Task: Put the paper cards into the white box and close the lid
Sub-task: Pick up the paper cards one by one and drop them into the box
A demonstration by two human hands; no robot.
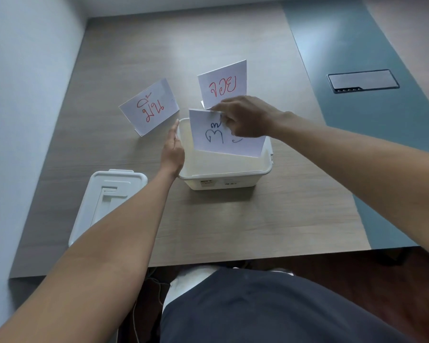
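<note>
White box open; right hand pinches blue-lettered card half inside; left hand flat against box side.

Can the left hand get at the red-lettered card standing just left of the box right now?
Probably yes. The left hand rests open on the white box rim, holding nothing, and the red-lettered card stands just beyond it with bare table between.

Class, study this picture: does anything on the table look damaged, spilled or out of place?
Nothing stands out. The lid lies off the white box to its left, two red-lettered cards stand behind it, and the right hand lowers a blue-lettered card in.
</note>
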